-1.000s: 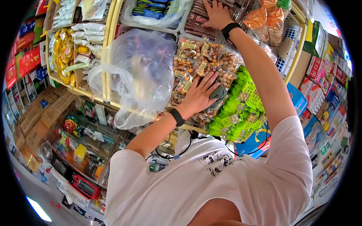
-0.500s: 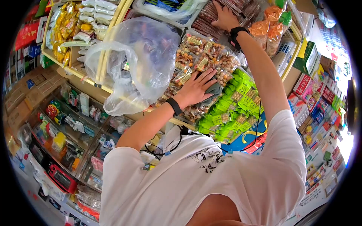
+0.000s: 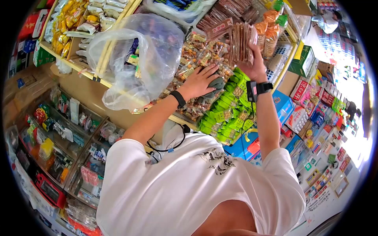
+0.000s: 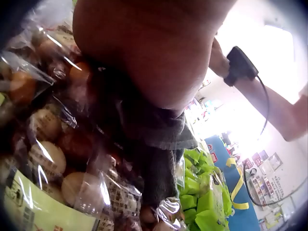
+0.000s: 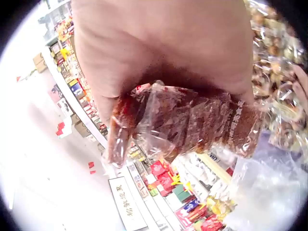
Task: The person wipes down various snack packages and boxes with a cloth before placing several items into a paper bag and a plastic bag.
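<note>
My right hand (image 3: 256, 70) holds a stack of flat reddish-brown snack packets (image 3: 242, 41) in clear wrapping, raised above the right side of the display. The right wrist view shows these wrapped packets (image 5: 185, 122) under the palm, the fingers mostly hidden. With fingers spread, my left hand (image 3: 197, 82) rests on clear bags of mixed round snacks (image 3: 189, 57). A dark grey cloth (image 3: 215, 85) lies beneath that hand, by the thumb. Folds of the same cloth (image 4: 161, 173) hang over the snack bags in the left wrist view. More reddish-brown packets (image 3: 220, 15) fill a bin beyond.
Bright green packets (image 3: 224, 118) lie right of the left hand. A big translucent plastic bag (image 3: 157, 51) with items inside stands to its left. Tall orange-brown bags (image 3: 271, 33) stand at the back right. A wooden rail (image 3: 115, 47) divides the display.
My right hand has drawn back from the brown packet bin towards me, lifting a stack of packets. My left hand stays on the cloth and snack bags. The head view has shifted slightly.
</note>
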Demonstrator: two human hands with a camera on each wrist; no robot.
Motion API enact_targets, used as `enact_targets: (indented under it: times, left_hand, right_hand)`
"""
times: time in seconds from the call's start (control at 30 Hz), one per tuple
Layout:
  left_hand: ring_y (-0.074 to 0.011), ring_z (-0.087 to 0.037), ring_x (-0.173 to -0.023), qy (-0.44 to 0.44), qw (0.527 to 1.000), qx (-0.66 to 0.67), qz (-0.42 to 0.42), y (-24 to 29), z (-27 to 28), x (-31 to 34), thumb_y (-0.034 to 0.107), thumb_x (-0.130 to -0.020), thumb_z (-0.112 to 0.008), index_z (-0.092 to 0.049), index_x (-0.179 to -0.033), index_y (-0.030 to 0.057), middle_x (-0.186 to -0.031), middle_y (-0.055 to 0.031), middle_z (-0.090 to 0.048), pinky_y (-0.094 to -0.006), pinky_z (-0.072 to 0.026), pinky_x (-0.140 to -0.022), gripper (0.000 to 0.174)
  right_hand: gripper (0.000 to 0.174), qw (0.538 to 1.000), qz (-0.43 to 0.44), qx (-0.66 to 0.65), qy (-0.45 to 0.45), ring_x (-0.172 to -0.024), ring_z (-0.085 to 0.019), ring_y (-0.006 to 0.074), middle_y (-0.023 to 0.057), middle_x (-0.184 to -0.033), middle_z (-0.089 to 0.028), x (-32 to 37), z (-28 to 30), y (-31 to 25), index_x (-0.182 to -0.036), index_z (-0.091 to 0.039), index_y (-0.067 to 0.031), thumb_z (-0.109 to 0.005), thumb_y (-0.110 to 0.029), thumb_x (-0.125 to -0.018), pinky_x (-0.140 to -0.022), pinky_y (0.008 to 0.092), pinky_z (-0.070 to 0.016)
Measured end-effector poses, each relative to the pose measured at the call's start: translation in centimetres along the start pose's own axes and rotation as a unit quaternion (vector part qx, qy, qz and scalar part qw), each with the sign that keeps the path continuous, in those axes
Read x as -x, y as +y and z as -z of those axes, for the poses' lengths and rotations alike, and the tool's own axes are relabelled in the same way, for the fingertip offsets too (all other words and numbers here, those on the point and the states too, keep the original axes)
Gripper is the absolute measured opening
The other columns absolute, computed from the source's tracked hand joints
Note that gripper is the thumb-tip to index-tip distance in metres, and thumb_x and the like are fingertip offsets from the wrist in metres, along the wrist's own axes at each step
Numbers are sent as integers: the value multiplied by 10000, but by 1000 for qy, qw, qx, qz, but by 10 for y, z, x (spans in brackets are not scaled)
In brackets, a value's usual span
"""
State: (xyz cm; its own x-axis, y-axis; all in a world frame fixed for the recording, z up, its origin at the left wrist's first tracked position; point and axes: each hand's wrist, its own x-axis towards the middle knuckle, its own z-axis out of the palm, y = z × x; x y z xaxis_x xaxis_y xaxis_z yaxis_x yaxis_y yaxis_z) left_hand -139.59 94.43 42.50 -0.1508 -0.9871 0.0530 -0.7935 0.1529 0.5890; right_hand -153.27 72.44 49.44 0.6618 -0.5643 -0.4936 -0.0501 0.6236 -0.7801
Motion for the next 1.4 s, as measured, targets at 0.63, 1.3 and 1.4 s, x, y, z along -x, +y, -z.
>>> enact_targets:
  times: [0.63, 1.3, 1.4]
  left_hand:
    - [-373, -538, -1190, 65, 984, -43, 162, -37, 51, -44, 152, -851, -709, -471, -1426, 93, -1331, -163, -560, -465, -465, -1006, 625]
    - [-337, -648, -899, 8, 968, 94, 234, 3, 41, -4, 229, -878, -697, -544, -1225, 101, -1048, -139, -604, -433, -530, -758, 400]
    - [-338, -654, -871, 24, 973, 58, 222, 10, 32, -1, 250, -838, -735, -480, -1286, 113, -985, -116, -615, -440, -525, -727, 534]
  right_hand:
    - [828, 951, 22, -277, -133, -1094, -601, 299, 218, -1380, -509, 168, -67, 30, -1498, -343, -32, -647, -405, -824, -911, 453, -513]
    - [952, 940, 70, -317, -103, -1198, -575, 311, 264, -1499, -380, 178, -48, 41, -1546, -250, -32, -659, -465, -804, -968, 484, -539]
    - [952, 928, 70, -354, -90, -1183, -580, 304, 254, -1500, -387, 177, -43, 51, -1533, -265, -6, -669, -451, -795, -940, 476, -543]
